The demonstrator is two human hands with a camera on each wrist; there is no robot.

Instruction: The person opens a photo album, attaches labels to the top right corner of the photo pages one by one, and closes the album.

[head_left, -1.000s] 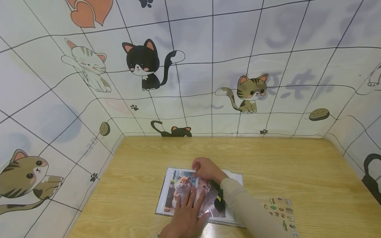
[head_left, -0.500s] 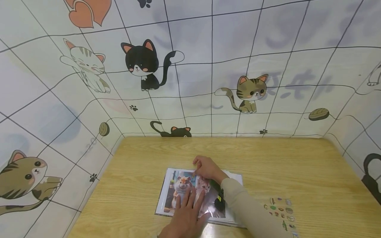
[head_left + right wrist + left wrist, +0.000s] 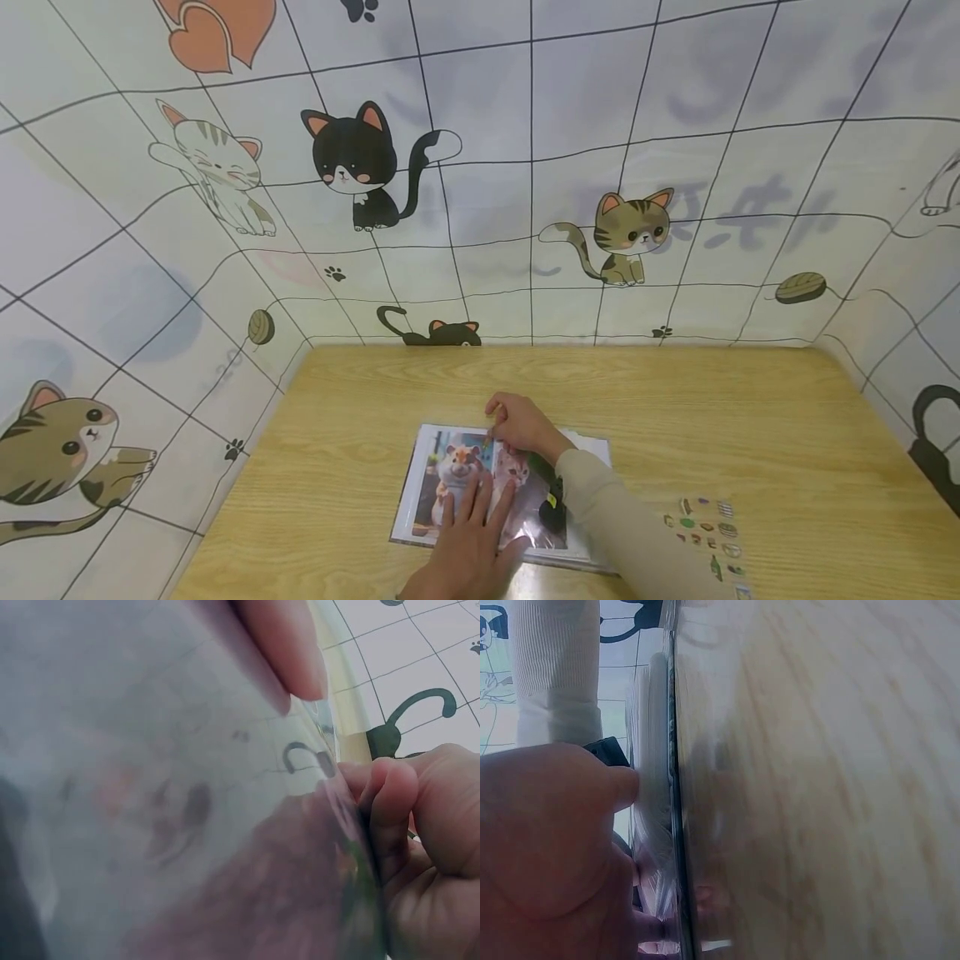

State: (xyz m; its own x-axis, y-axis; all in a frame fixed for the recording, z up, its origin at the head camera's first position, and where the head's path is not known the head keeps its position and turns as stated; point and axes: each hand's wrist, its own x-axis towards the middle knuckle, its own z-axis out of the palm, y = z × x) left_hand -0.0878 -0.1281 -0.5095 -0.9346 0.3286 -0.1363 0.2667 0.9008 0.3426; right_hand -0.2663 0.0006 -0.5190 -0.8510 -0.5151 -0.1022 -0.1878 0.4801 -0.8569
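Note:
An open photo album (image 3: pixel 588 540) lies on the table, with a hamster picture (image 3: pixel 450 471) and a kitten picture (image 3: pixel 516 468) under a glossy sleeve. My left hand (image 3: pixel 471 537) rests flat across both pictures, fingers spread. At the pictures' upper edge, my right hand (image 3: pixel 522 423) has curled fingers and pinches what looks like a small yellowish sticker (image 3: pixel 487 442); its outline is too small to make out. The right wrist view shows the curled right hand (image 3: pixel 420 817) at the album's edge. The left wrist view shows the left hand (image 3: pixel 555 832) beside the page stack (image 3: pixel 654 750).
A sheet of small colourful stickers (image 3: pixel 705 533) lies on the wooden table (image 3: pixel 795 433), right of the album. Cat-patterned walls (image 3: pixel 487 200) rise behind the table and on both sides. My right forearm sleeve (image 3: pixel 622 512) crosses over the album's right page.
The right hand has shifted very slightly and its fingers have loosened a little, so the small yellowish piece shows more at its fingertips. The left hand stays on the album.

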